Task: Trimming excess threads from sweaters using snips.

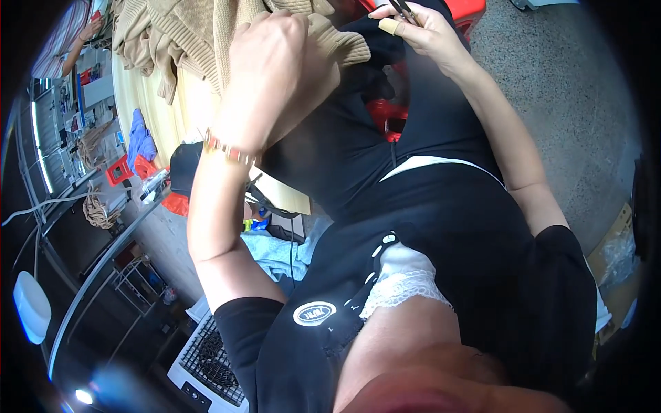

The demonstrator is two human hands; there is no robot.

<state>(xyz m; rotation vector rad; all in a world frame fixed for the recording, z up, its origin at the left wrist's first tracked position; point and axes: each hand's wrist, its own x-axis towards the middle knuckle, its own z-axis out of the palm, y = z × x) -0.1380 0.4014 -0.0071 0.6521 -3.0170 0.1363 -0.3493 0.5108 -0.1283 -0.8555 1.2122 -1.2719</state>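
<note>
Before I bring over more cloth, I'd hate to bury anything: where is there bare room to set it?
Bare tabletop shows between the tan knit garment and the purple cloth; speckled floor lies open beyond the right forearm. It is crowded around the left hand, where the garment is bunched.

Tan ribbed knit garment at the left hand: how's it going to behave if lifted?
Probably floppy: the tan ribbed knit garment slumps in loose folds on the pale table. Likely stretchy, at least along its ribbed bands. Unlikely to roll or tip, since it lies bunched with no rigid shape; loose parts may trail when lifted.
</note>
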